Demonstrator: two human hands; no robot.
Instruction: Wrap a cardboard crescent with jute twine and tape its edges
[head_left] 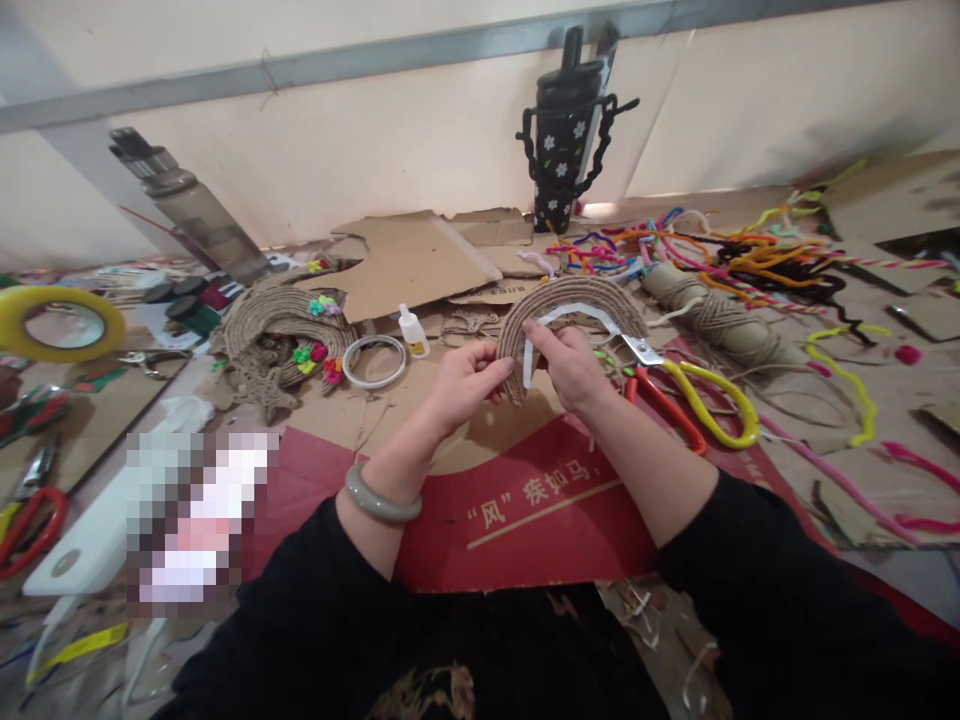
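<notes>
Both hands are on a twine-covered arch [559, 294], with rows of brown cord running along its curve. My left hand [466, 385] pinches the arch's lower left end. My right hand [568, 362] grips the arch's inner side, its thumb pressing near a white strip [527, 362] that follows the inner edge and hangs loose at the left. Just right of that hand lie scissors [690, 385] with one yellow and one red handle. Below the hands is a red printed cardboard sheet [540, 530].
Decorated twine pieces [259, 325], a white ring [374, 362] and a small glue bottle [412, 332] lie left. A black flowered tumbler [562, 150] stands behind. Twine roll [724, 315] and coloured pipe cleaners [757, 255] spread right. Yellow tape [105, 325] sits far left.
</notes>
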